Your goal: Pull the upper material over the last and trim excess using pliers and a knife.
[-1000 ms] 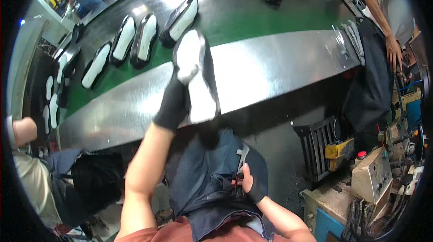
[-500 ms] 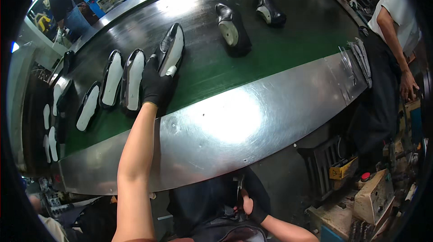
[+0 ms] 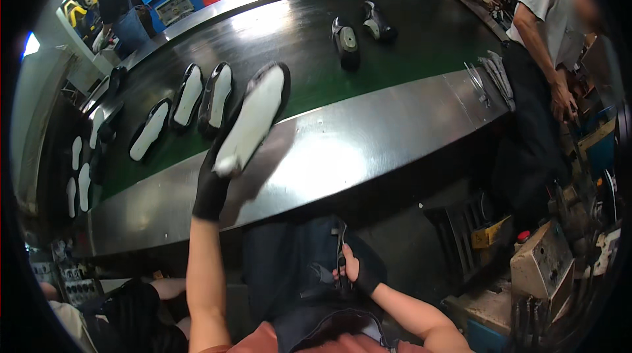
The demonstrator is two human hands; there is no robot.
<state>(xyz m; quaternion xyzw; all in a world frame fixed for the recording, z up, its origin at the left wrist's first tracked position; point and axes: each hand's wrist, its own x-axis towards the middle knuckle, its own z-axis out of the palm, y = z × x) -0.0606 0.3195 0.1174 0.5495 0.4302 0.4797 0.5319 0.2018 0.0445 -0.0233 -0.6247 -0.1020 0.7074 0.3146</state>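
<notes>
My left hand (image 3: 212, 192), in a black glove, is closed on the end of a black shoe (image 3: 253, 113) whose white sole side faces up. The shoe is held above the near edge of the belt and the metal ledge, its other end pointing away from me. My fingers are partly hidden under it. Low in front of my body, my right hand (image 3: 354, 267) is wrapped round a dark metal hand tool (image 3: 341, 241); its exact kind is hard to make out. A dark band covers that wrist, and the fingers I see are bare.
A dark green conveyor belt (image 3: 303, 30) carries several more shoes (image 3: 190, 95), with two farther right (image 3: 346, 44). A metal ledge (image 3: 368, 129) runs along my side, grey cloths (image 3: 499, 80) at its right end. A person (image 3: 536, 30) stands at right, near a machine box (image 3: 543, 257) with a red button.
My left hand has lifted the shoe off the belt and drawn it nearer, over the metal ledge. My right hand still grips the tool. The view has shifted slightly.
</notes>
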